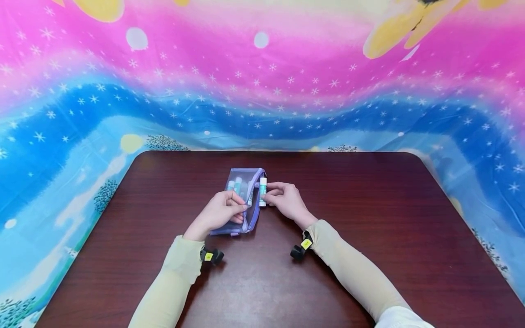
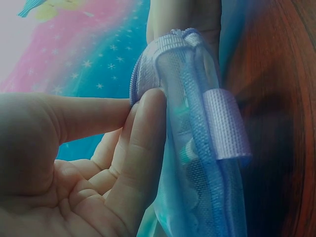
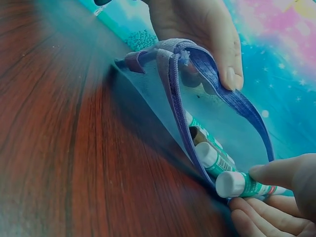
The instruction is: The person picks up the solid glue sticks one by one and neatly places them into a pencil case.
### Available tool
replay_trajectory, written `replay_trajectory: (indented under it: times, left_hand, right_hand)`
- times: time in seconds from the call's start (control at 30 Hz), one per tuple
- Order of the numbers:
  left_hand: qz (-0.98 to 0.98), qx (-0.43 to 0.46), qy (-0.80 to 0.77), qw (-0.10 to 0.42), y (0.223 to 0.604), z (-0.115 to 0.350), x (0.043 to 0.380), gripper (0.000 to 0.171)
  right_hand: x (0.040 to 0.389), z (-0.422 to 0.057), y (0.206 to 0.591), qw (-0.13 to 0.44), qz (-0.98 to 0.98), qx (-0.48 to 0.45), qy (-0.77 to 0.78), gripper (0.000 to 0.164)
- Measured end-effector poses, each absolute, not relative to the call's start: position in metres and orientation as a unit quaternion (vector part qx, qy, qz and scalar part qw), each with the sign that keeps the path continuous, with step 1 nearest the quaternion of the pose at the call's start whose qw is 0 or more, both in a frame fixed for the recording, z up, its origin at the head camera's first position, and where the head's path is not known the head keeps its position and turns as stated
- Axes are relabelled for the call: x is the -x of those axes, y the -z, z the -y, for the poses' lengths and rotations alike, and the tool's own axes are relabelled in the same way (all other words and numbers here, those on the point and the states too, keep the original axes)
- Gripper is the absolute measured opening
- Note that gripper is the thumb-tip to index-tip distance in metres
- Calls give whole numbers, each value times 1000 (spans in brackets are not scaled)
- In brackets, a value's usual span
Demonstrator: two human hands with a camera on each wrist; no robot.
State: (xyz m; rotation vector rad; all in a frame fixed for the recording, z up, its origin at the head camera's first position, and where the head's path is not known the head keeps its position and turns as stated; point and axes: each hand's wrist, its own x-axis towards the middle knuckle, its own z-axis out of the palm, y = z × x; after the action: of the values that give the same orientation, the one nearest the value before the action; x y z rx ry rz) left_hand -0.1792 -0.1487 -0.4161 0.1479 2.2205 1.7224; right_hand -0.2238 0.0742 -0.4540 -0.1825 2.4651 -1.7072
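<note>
A purple mesh zip pouch [image 1: 258,214] lies on the table with its mouth held apart, facing right. My left hand [image 1: 221,210] pinches the zipper edge of that mouth between thumb and fingers; the grip shows close up in the left wrist view on the zipper edge [image 2: 148,81]. In my right hand [image 1: 288,200] is a green-and-white glue stick [image 3: 249,185], pinched between thumb and fingers right at the opening. Several more glue sticks [image 3: 212,159] lie inside the pouch, seen through its mouth and through the mesh. A small brown end [image 3: 198,134] shows among them.
The dark brown wooden table [image 1: 369,218] extends to both sides of the pouch. Behind it hangs a pink and blue patterned cloth [image 1: 262,91]. A black strap device [image 1: 213,256] sits on my left wrist, another such device [image 1: 302,246] on my right.
</note>
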Motion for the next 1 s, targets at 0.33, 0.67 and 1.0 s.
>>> replay_trajectory:
  times: [0.33, 0.67, 1.0]
  left_hand:
    - [-768, -62, -615, 167, 417, 148, 179, 10]
    - [-780, -66, -598, 174, 423, 146, 180, 9]
    - [-834, -93, -508, 196, 434, 137, 177, 17]
  right_hand:
    - [224, -66, 457, 88, -791, 88, 599, 35]
    - [219, -62, 457, 102, -796, 129, 583, 35]
    - [217, -67, 457, 85, -810, 112, 569, 29]
